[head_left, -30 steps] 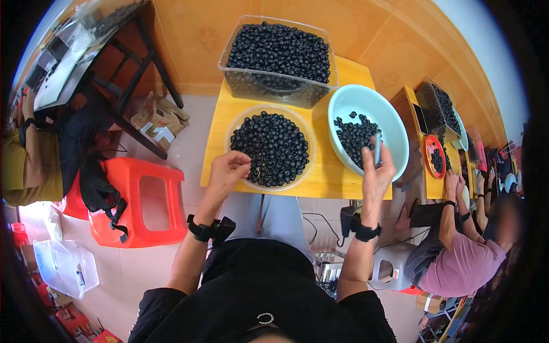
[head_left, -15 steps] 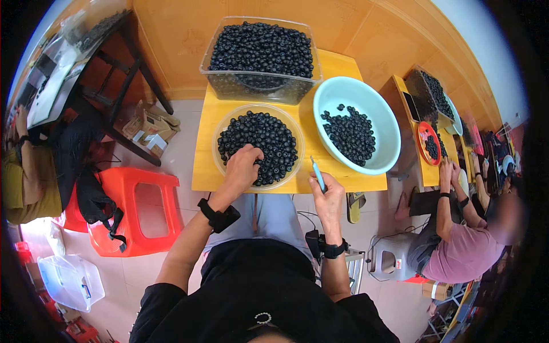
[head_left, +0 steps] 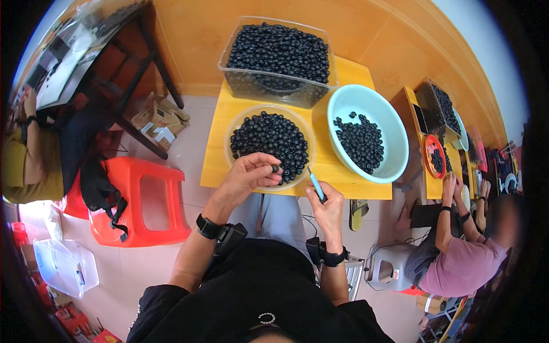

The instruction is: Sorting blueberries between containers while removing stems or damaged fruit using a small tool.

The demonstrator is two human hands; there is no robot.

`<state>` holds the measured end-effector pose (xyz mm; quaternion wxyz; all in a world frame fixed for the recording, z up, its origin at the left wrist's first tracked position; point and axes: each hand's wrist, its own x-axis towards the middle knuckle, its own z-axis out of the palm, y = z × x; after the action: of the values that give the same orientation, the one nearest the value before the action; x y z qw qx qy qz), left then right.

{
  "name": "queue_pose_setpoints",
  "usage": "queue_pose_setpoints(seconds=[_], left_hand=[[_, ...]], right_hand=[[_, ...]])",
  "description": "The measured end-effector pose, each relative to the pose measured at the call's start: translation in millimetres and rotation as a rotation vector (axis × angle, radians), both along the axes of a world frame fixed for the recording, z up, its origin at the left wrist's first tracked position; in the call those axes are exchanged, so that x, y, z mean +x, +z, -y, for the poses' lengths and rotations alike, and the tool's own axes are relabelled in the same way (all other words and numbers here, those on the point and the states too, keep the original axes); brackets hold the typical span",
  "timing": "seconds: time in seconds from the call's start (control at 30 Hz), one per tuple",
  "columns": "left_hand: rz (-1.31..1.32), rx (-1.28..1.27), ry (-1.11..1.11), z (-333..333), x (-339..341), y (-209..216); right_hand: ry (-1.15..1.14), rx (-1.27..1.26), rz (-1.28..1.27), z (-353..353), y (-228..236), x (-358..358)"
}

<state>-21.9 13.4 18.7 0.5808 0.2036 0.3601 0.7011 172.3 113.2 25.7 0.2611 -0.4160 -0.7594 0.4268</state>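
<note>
Between the thumb and fingertips of my left hand point(head_left: 247, 177) is a small round black bead point(head_left: 275, 168), pinched just above the near edge of a round clear tub point(head_left: 311, 134). A heap of similar black beads point(head_left: 267, 136) fills that tub. My right hand point(head_left: 327, 208) grips a slim tool with a light-blue handle point(head_left: 315, 186), its thin tip pointing up and slightly left, close to the bead but apart from it. To the right, a pale turquoise basin point(head_left: 349, 103) contains a smaller pile of black beads point(head_left: 360, 142).
Behind the tub, a clear rectangular bin point(head_left: 243, 80) brims with beads on the yellow table point(head_left: 214, 166). Red stools point(head_left: 123, 223) stand at left, below a dark table. Seated people work on both sides, one in a pink shirt point(head_left: 463, 263) at right.
My left hand has lifted out of the heap in the tub with a bead and come nearer the tool. The right hand's tool has tilted slightly left. The whole view has shifted somewhat.
</note>
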Motion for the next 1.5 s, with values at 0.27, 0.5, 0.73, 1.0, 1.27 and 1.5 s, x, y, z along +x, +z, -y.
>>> queue_pose_setpoints(seconds=[0.27, 0.5, 0.73, 1.0, 1.27, 1.5], left_hand=[[0.234, 0.088, -0.015, 11.4, 9.0, -3.0], [0.222, 0.097, -0.027, 12.6, 12.4, 1.9], [0.271, 0.113, -0.057, 12.1, 13.8, 0.8], [0.305, 0.117, -0.063, 13.7, 13.8, -0.3], [0.330, 0.091, -0.079, 13.9, 11.9, -3.6], [0.331, 0.050, -0.073, 14.2, 3.4, -10.9]], right_hand=[[0.118, -0.040, -0.159, 7.3, 5.6, -5.7], [0.226, 0.001, -0.140, 12.9, 20.6, -6.5], [0.360, 0.267, -0.096, 20.6, 41.0, -17.3], [0.372, 0.319, -0.049, 19.9, 41.0, -16.6], [0.369, 0.362, -0.035, 17.8, 40.9, -18.2], [0.363, 0.389, -0.080, 12.7, 23.7, -26.4]])
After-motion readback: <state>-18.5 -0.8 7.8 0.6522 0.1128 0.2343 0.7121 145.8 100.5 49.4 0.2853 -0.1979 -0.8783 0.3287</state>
